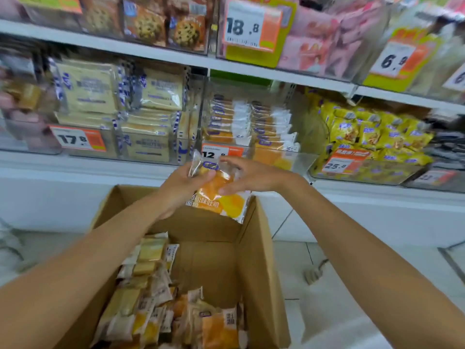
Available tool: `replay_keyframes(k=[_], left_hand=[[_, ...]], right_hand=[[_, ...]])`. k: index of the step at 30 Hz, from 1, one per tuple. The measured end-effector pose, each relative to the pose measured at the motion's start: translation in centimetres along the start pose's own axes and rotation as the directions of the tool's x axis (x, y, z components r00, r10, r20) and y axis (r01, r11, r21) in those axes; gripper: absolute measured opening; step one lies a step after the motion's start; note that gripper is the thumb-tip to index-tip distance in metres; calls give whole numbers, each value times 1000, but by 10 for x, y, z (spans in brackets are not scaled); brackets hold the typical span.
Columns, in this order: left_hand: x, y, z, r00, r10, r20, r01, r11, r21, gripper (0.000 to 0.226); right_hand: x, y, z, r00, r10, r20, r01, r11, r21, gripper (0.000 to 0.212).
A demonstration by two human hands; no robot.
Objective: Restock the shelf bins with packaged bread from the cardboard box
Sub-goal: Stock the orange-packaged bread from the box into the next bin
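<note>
Store shelving ahead; cardboard box below it, part full. My left hand and right hand both grip one orange bread pack over the box's far rim. Mid-transfer, I judge: next, lift it into the matching bin.

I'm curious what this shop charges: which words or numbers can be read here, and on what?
"18.8" on the top-shelf price tag.
"17.8" on the left-bin price tag.
"12" on the middle price tag, rest hidden behind the bread package.
"25.8" on the snack-bin price tag.
"6." on the upper-right price tag, last digit blurred.
Package print and small tag print: too blurred to read.
</note>
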State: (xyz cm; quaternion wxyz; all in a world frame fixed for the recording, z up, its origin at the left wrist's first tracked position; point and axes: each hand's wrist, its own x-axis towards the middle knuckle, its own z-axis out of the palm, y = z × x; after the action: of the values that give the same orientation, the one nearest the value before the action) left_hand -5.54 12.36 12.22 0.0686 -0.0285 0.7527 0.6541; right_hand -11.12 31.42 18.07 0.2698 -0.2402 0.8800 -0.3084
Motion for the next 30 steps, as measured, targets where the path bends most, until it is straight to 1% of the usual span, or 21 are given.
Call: replay_keyframes(k=[1, 2, 4, 5, 8, 10, 12, 14, 15, 16, 17, 18, 19, 22, 23, 24, 26, 27, 28, 30], left_hand=[[5, 15, 8, 999, 32, 14, -32, 999, 0, 67], [14, 29, 16, 997, 70, 31, -70, 998, 0, 61], [32, 59, 37, 988, 147, 48, -148, 989, 15, 23], [41, 75, 47, 984, 173, 52, -174, 984, 23, 13], [80, 112, 73, 973, 215, 82, -218, 975, 28, 11], [109, 125, 86, 968, 224, 112, -230, 972, 48, 13], [134, 128, 93, 968, 208, 138, -222, 971, 92, 13], [155, 126, 95, 976, 159, 147, -182, 970, 161, 14], [162, 124, 93, 980, 124, 157, -154, 968, 196, 20], [172, 119, 90, 980, 93, 174, -131, 966, 223, 40], [178, 115, 86, 981, 65, 180, -113, 956, 271, 65], [182, 112, 83, 982, 41, 183, -98, 944, 314, 83], [185, 109, 80, 982, 22, 187, -85, 938, 337, 87], [193, 100, 77, 967, 53, 250, -139, 930, 341, 63], [192, 101, 77, 961, 72, 268, -169, 918, 360, 61], [194, 101, 76, 953, 70, 295, -184, 906, 381, 64], [195, 106, 69, 924, 17, 383, -211, 857, 471, 73], [196, 109, 65, 907, -25, 421, -216, 831, 513, 73], [199, 110, 60, 902, -49, 429, -213, 814, 540, 72], [205, 111, 49, 924, -7, 383, -235, 780, 580, 58]], right_hand=[[-9, 0, -15, 999, 14, -48, -17, 998, -62, 92], [-17, 0, -31, 992, 12, -122, -27, 993, -117, 89], [-31, -1, -65, 967, -17, -252, -32, 982, -188, 80], [-37, 1, -83, 953, -29, -301, -39, 975, -217, 77], [-40, 19, -135, 909, -41, -415, -82, 958, -274, 77], [-30, 36, -161, 893, -21, -449, -122, 950, -287, 77], [-15, 51, -176, 888, -6, -461, -171, 924, -342, 74], [2, 64, -183, 879, -7, -476, -209, 893, -399, 74], [10, 67, -183, 877, -14, -480, -223, 873, -433, 75], [17, 71, -181, 878, -30, -478, -233, 846, -480, 78], [25, 74, -179, 880, -53, -471, -238, 810, -536, 82], [31, 76, -177, 884, -77, -461, -239, 774, -587, 84], [34, 76, -176, 891, -94, -445, -235, 743, -627, 82], [36, 74, -177, 919, -101, -380, -224, 660, -717, 68], [34, 73, -177, 925, -107, -366, -223, 626, -747, 64], [31, 73, -176, 927, -118, -356, -219, 599, -770, 61], [26, 72, -175, 936, -117, -331, -210, 568, -795, 57], [24, 74, -174, 942, -106, -319, -208, 562, -801, 56], [23, 76, -174, 944, -101, -314, -208, 557, -804, 59], [20, 80, -176, 936, -124, -331, -221, 525, -822, 72]])
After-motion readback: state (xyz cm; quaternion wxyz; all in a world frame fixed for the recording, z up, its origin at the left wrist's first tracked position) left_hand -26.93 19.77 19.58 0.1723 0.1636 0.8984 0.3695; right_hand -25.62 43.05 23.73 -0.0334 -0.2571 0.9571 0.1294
